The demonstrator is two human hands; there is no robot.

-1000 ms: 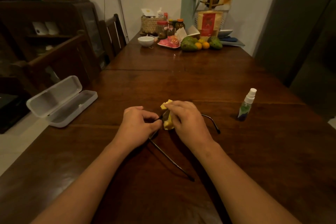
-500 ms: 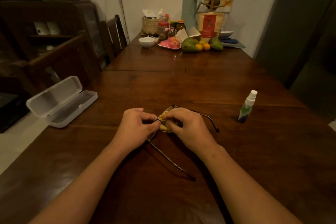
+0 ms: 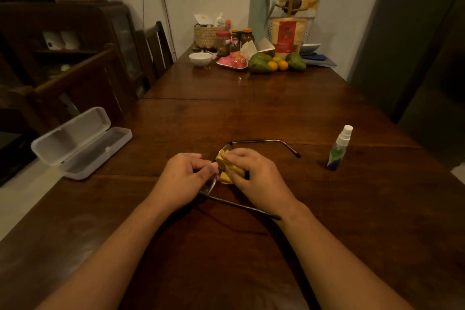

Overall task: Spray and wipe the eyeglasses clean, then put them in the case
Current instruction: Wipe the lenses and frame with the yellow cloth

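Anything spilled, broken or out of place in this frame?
Nothing stands out. The left hand holds the eyeglasses while the right hand presses a yellow cloth to a lens. The spray bottle stands upright, and the case lies open to the left.

Free table [image 3: 156,158] between eyeglasses [image 3: 256,141] and open case [image 3: 70,133]; spray bottle [image 3: 339,148] stands well apart on the right

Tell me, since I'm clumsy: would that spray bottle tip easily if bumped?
Probably: the spray bottle stands upright, tall and narrow on a small base. It looks like small plastic, so likely light. Once down, its seemingly round body might roll across the table.
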